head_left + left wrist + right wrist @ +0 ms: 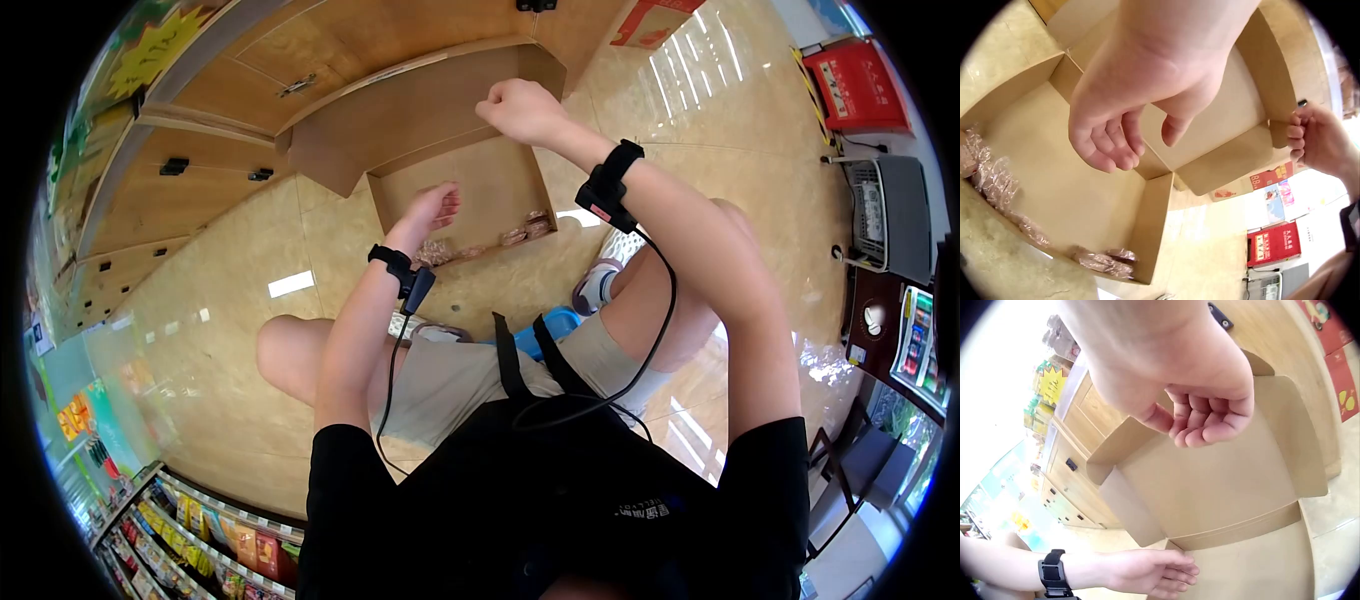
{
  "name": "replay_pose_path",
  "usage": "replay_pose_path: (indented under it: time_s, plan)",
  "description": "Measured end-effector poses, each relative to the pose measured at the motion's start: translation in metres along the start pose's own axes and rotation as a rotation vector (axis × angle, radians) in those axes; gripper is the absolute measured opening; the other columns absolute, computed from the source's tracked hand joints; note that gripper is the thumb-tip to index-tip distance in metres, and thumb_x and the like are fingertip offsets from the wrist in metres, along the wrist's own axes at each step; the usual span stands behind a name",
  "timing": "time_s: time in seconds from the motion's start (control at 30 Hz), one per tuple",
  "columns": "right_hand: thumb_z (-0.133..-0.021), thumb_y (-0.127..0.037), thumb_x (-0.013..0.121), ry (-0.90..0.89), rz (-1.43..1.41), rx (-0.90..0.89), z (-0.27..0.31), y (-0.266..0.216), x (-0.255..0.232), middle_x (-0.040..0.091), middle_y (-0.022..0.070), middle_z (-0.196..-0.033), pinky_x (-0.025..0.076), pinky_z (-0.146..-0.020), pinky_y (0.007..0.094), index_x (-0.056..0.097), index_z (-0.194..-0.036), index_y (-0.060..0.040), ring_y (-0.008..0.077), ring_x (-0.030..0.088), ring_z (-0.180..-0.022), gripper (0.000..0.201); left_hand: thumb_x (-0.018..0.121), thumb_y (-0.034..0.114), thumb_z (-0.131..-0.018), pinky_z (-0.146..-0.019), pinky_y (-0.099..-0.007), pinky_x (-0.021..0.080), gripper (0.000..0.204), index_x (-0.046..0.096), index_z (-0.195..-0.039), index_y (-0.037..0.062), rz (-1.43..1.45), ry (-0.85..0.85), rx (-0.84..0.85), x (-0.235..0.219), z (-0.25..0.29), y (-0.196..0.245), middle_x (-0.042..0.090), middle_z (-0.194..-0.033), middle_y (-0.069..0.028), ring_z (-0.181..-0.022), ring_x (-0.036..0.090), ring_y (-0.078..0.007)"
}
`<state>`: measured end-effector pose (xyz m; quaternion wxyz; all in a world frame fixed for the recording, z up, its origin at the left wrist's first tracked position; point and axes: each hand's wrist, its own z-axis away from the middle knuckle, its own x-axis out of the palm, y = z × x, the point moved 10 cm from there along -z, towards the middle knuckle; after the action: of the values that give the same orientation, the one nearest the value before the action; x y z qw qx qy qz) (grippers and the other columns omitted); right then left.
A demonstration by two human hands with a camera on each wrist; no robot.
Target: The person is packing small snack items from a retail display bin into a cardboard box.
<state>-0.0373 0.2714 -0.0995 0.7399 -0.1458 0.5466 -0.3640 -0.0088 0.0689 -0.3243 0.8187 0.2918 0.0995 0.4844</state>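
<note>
A shallow brown cardboard box (470, 185) lies on the floor, its lid (415, 110) folded back against the wooden cabinets. Several clear-wrapped, pinkish-brown packets (999, 187) lie along the box wall nearest the person. My left hand (433, 207) hangs over the left part of the box, fingers loosely bent and nothing in them. Over the right part of the raised lid is my right hand (527, 112). In the right wrist view its fingers (1200, 422) are curled toward the palm, with the thumb close to them and nothing showing between.
Wooden cabinets (215, 180) with black handles stand behind and left of the box. The person's bent knees (285, 350) and shoes flank its near side. A red box (857, 85) and grey basket (868, 215) are at right; snack shelves (215, 530) stand at lower left.
</note>
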Motion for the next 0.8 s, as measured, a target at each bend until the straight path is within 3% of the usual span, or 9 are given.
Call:
replay_pose_path:
  time_s: [0.17, 0.33, 0.43, 0.53, 0.57, 0.67, 0.8]
  plan:
    - [-0.080, -0.034, 0.049, 0.000, 0.044, -0.005, -0.009, 0.015, 0.025, 0.067, 0.0174, -0.089, 0.049, -0.080, 0.0410, 0.068, -0.084, -0.0030, 0.0334, 0.063, -0.089, 0.036, 0.063, 0.036, -0.080, -0.065, -0.0283, 0.046, 0.019, 0.057, -0.077, 0.0171, 0.036, -0.010, -0.092, 0.017, -0.024, -0.035, 0.058, -0.074, 0.0030, -0.067, 0.055, -0.0097]
    - [-0.080, -0.032, 0.049, 0.016, 0.025, -0.096, -0.012, -0.001, 0.016, 0.065, 0.0201, -0.085, 0.050, -0.077, 0.0424, 0.067, -0.079, -0.0010, 0.0348, 0.063, -0.084, 0.036, 0.063, 0.033, -0.079, -0.065, -0.0295, 0.046, 0.018, 0.056, -0.075, 0.0168, 0.028, 0.014, -0.122, 0.043, -0.060, -0.068, 0.056, -0.073, 0.0030, -0.068, 0.055, -0.0109]
    - [-0.080, -0.032, 0.050, 0.024, -0.022, -0.103, -0.014, -0.015, 0.008, 0.065, 0.0190, -0.080, 0.050, -0.075, 0.0425, 0.066, -0.075, -0.0008, 0.0341, 0.063, -0.081, 0.036, 0.063, 0.035, -0.081, -0.075, -0.0331, 0.048, 0.020, 0.057, -0.081, 0.0159, 0.075, -0.025, -0.194, 0.062, -0.076, -0.082, 0.056, -0.083, 0.0012, -0.082, 0.056, -0.0148]
    - [-0.080, -0.032, 0.050, 0.009, -0.054, -0.093, -0.015, -0.021, 0.006, 0.065, 0.0171, -0.075, 0.051, -0.072, 0.0419, 0.066, -0.071, -0.0013, 0.0324, 0.064, -0.078, 0.035, 0.065, 0.033, -0.080, -0.083, -0.0421, 0.050, 0.022, 0.055, -0.081, 0.0140, 0.228, -0.030, -0.238, 0.077, -0.085, -0.090, 0.053, -0.084, -0.0005, -0.086, 0.055, -0.0194]
    - [-0.080, -0.032, 0.050, 0.002, -0.060, -0.094, -0.016, -0.024, 0.006, 0.065, 0.0165, -0.073, 0.051, -0.072, 0.0416, 0.065, -0.070, -0.0015, 0.0318, 0.064, -0.077, 0.035, 0.065, 0.033, -0.080, -0.085, -0.0452, 0.049, 0.023, 0.055, -0.084, 0.0130, 0.256, -0.033, -0.251, 0.081, -0.087, -0.092, 0.052, -0.087, -0.0018, -0.089, 0.054, -0.0212]
    - [-0.079, -0.030, 0.054, -0.036, -0.063, -0.055, -0.019, -0.022, 0.012, 0.066, 0.0164, -0.078, 0.050, -0.074, 0.0380, 0.066, -0.088, -0.0021, 0.0298, 0.064, -0.077, 0.032, 0.066, 0.031, -0.079, -0.088, -0.0529, 0.048, 0.028, 0.054, -0.093, 0.0105, 0.323, -0.021, -0.291, 0.091, -0.093, -0.100, 0.047, -0.101, -0.0057, -0.101, 0.049, -0.0265]
    - [-0.079, -0.030, 0.055, -0.046, -0.069, -0.058, -0.018, -0.025, 0.008, 0.066, 0.0153, -0.077, 0.050, -0.073, 0.0372, 0.065, -0.087, -0.0019, 0.0285, 0.064, -0.075, 0.032, 0.065, 0.032, -0.079, -0.089, -0.0569, 0.046, 0.039, 0.051, -0.108, 0.0090, 0.377, 0.005, -0.331, 0.107, -0.093, -0.102, 0.037, -0.122, -0.0094, -0.119, 0.035, -0.0321]
